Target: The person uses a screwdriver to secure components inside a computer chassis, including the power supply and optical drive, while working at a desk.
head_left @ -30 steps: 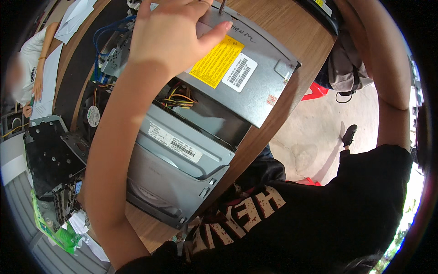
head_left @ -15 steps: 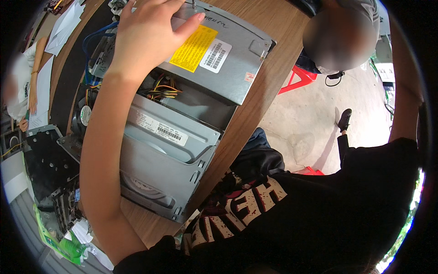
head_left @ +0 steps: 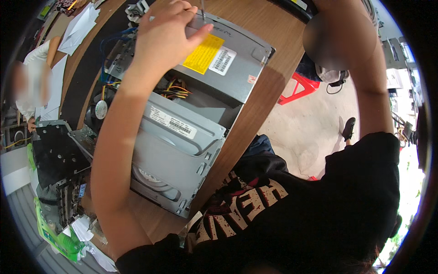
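Observation:
A grey computer case (head_left: 175,153) lies on the wooden table, with its drive bay and coloured wires exposed. On its far part sits a grey metal power supply (head_left: 251,57) with a yellow label and a white barcode sticker. My left hand (head_left: 166,34) rests on the power supply's far left edge, fingers curled and thumb along the top face. Beside those fingers a thin screwdriver shaft (head_left: 203,11) stands upright on the metal; its handle is beyond the top edge. My right forearm (head_left: 372,96) reaches up toward the top edge, its hand out of view.
Left of the case lie a black metal panel (head_left: 57,153), blue cables and loose computer parts. Papers (head_left: 80,29) lie farther back, near a co-worker in a white sleeve. A green plastic package (head_left: 64,242) is at lower left. A red stool (head_left: 299,86) stands on the floor at right.
The view has shifted slightly, so the case appears a little lower and farther right. My right arm has swung inward from the right rim. My left hand keeps its place on the power supply.

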`<state>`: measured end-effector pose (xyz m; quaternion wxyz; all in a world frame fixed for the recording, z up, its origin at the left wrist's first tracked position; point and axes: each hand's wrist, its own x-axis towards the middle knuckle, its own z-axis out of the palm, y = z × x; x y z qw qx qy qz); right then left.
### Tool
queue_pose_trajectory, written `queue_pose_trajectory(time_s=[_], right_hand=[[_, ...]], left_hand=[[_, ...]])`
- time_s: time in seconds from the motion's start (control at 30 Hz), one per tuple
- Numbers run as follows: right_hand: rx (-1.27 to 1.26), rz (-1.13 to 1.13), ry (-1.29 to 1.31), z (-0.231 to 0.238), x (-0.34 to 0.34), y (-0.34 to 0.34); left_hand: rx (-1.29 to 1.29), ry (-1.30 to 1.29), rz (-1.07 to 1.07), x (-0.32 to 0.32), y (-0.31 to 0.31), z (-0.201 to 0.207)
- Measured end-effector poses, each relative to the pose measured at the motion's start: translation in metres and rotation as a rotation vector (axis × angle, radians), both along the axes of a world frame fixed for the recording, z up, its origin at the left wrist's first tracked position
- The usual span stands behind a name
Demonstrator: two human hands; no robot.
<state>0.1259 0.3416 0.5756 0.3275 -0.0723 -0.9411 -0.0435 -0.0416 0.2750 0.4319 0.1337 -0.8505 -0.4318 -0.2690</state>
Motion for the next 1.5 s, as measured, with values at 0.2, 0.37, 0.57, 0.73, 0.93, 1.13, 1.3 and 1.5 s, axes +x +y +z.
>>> queue_pose_trajectory(time_s=[0.2,0.37,0.57,0.73,0.93,1.13,1.3,1.5], right_hand=[[-1.088,0.825,-0.297,0.005,0.002,0.024],[-1.325,0.725,-0.300,0.009,-0.008,0.029],[-1.244,0.704,-0.181,-0.023,-0.038,0.042],[-1.030,0.385,0.036,-0.051,-0.035,0.042],[-0.865,0.141,0.196,-0.064,-0.018,0.025],[-0.755,-0.008,0.357,-0.063,0.005,-0.002],[-0.678,-0.131,0.507,-0.059,0.031,-0.030],[-0.638,-0.133,0.568,-0.056,0.041,-0.046]], left_hand=[[-0.060,-0.045,0.041,-0.001,0.000,-0.005],[-0.117,-0.061,0.017,-0.004,-0.003,0.002],[-0.174,-0.037,0.021,0.002,-0.016,0.021],[-0.097,-0.080,-0.083,0.005,-0.019,0.026],[-0.137,-0.112,-0.073,0.009,-0.029,0.028],[-0.102,-0.117,-0.046,0.006,-0.029,0.020],[-0.086,-0.110,-0.041,0.002,-0.028,0.014],[-0.080,-0.122,-0.079,-0.012,-0.024,0.004]])
